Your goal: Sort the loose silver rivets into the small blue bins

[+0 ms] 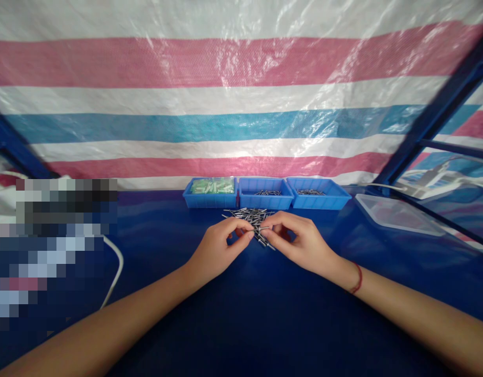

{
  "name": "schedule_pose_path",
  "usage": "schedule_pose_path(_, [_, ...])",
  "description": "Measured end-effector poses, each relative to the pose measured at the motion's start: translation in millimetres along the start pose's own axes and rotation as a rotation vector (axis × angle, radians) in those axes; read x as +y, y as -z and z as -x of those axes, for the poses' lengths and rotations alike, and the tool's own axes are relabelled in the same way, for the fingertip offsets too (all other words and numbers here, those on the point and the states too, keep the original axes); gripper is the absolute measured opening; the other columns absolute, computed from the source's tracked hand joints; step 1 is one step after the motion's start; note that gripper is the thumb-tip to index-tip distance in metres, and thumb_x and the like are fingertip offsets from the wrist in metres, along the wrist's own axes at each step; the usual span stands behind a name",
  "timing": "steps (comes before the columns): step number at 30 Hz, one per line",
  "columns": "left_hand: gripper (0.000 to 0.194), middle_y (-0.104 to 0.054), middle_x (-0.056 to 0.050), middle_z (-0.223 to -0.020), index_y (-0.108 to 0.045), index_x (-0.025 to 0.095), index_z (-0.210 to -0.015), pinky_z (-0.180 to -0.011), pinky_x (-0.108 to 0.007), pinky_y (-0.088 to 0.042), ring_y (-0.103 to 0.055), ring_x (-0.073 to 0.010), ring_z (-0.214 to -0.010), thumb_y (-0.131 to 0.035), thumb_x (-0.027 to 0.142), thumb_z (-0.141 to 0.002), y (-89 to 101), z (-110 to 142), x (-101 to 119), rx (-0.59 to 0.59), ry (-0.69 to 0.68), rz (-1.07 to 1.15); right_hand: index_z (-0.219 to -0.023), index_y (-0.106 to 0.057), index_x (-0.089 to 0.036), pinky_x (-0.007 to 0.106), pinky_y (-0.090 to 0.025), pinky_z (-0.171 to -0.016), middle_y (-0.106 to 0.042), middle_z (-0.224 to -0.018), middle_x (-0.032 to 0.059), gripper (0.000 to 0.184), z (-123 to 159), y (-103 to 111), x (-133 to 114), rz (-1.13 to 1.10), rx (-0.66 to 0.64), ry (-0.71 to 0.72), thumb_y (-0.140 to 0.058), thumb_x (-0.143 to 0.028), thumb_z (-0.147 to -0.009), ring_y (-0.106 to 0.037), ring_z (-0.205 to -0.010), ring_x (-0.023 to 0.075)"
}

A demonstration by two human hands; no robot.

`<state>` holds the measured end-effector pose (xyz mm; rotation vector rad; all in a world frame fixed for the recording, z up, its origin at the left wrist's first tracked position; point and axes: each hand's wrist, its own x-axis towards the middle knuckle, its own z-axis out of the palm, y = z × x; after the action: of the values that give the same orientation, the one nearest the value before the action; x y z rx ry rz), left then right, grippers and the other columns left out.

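My left hand (pixel 221 243) and my right hand (pixel 300 238) meet in front of me, fingertips almost touching. Between them is a thin silvery metal pin (pixel 259 229), pinched at either end by thumb and forefinger. Its exact shape is too small to make out. Just behind and below the fingertips lies a loose pile of similar metal pins (pixel 247 213), some with a thicker sleeve-like part. A red cord circles my right wrist.
Three blue bins stand in a row behind the pile: the left bin (pixel 210 201) holds pale green pieces, the middle bin (pixel 265 202) and right bin (pixel 324 202) hold metal pins. A clear plastic lid (pixel 398 214) lies right. A white cable (pixel 118 262) curves at left on the blue table (pixel 265 324).
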<state>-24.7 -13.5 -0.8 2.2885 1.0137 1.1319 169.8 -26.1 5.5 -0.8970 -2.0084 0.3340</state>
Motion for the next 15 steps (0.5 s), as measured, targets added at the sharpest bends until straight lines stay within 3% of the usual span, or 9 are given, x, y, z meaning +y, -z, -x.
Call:
schedule_pose_path(10, [0.008,-0.068,0.001,-0.082,-0.063,0.019,-0.089,-0.07,-0.023,-0.047,-0.06,-0.0118,-0.071,-0.056,0.02,-0.085,-1.3,-1,-1,-0.071,0.01,-0.023,-0.083,-0.062,-0.017,0.021,-0.044,-0.052,-0.062,-0.072,0.001,0.01,0,3,-3,0.021,-0.007,0.053,-0.053,-0.022,-0.086,-0.052,-0.057,0.0089])
schedule_pose_path(15, [0.015,-0.069,-0.001,-0.088,-0.061,0.019,-0.098,-0.066,-0.024,-0.047,-0.062,-0.0133,-0.072,-0.056,0.022,-0.084,-2.5,-2,-1,-0.045,0.073,-0.033,-0.083,-0.062,-0.017,0.021,-0.042,-0.051,-0.062,-0.069,0.001,0.012,-5,9,8,0.048,0.035,-0.023,-0.053,-0.024,-0.086,-0.053,-0.055,0.0095])
